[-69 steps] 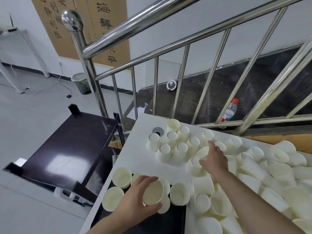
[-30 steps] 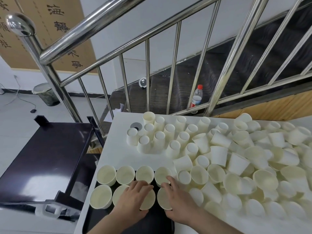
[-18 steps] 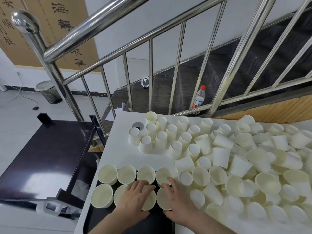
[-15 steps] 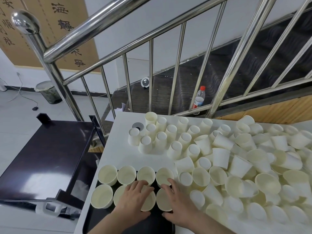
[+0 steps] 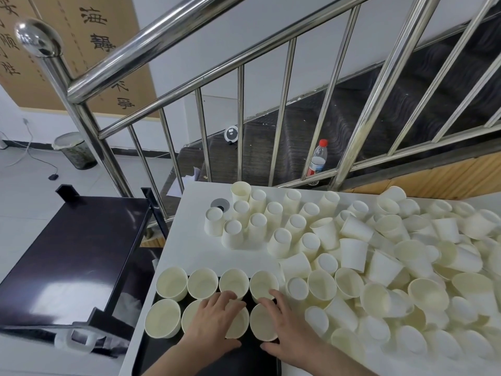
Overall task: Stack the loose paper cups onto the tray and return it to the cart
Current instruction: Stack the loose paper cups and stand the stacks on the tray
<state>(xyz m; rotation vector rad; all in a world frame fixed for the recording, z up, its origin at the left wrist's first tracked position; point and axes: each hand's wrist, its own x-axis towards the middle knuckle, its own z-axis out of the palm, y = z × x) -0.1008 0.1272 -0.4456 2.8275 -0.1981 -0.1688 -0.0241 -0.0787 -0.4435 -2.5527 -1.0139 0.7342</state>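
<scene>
A black tray (image 5: 151, 356) lies at the near left of the white table (image 5: 189, 253), holding two rows of upright cream paper cups (image 5: 172, 282). My left hand (image 5: 214, 321) lies flat over a cup (image 5: 238, 322) in the near row, fingers spread. My right hand (image 5: 284, 329) rests on the neighbouring cup (image 5: 261, 321), fingers straight along its right side. A big heap of loose paper cups (image 5: 393, 272) covers the table's right side; upturned cups (image 5: 271, 215) stand at the back. The black cart (image 5: 70, 248) stands left of the table.
A steel stair railing (image 5: 238, 126) runs right behind the table. A red-capped plastic bottle (image 5: 317, 160) stands on the stairs beyond it. A bin (image 5: 74, 150) sits on the floor at far left. A grey round cable port (image 5: 220, 204) is set into the table's back left.
Since 2.3 s ago my right hand came back from the far cups to the tray, and more cups stand in rows there. Over the last second both hands barely moved.
</scene>
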